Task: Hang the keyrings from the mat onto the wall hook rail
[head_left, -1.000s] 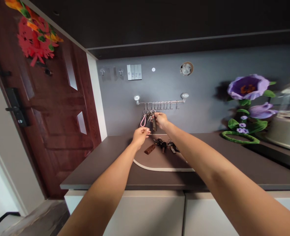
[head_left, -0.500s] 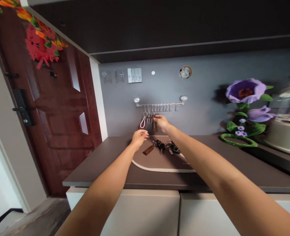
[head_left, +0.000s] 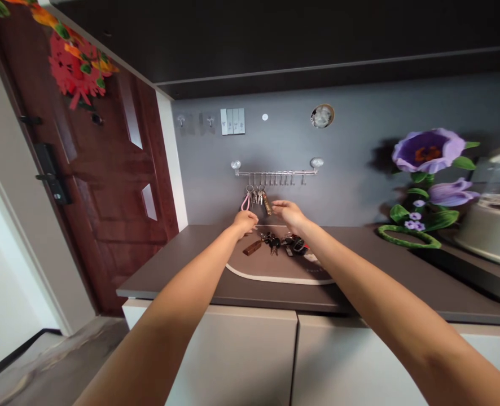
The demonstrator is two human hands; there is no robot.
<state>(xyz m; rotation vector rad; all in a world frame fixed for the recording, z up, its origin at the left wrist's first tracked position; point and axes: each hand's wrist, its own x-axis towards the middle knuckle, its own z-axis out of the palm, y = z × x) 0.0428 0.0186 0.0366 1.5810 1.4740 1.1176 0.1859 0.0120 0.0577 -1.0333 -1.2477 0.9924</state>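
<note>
A clear hook rail (head_left: 276, 173) is fixed to the grey wall, with several keys (head_left: 257, 195) hanging at its left part, a pink strap (head_left: 245, 201) and a patterned fob (head_left: 267, 204) among them. My right hand (head_left: 289, 213) is just right of the fob, fingers apart and holding nothing. Below the pink strap is my left hand (head_left: 245, 222), its fingers curled together; what they hold, if anything, is too small to tell. Under my hands, bunches of keys (head_left: 274, 242) and a brown wooden fob (head_left: 252, 247) lie on a brown mat (head_left: 271, 273).
Right on the counter (head_left: 169, 259) stand a purple felt flower (head_left: 428, 151) with a green base, a black tray (head_left: 465, 273) and a domed appliance (head_left: 493, 225). A dark cabinet (head_left: 275, 39) overhangs the counter. The red-brown door (head_left: 106, 186) is at left.
My right hand has let go of the hanging fob and moved right and slightly down. My left hand is slightly farther right and higher. The view has shifted a little.
</note>
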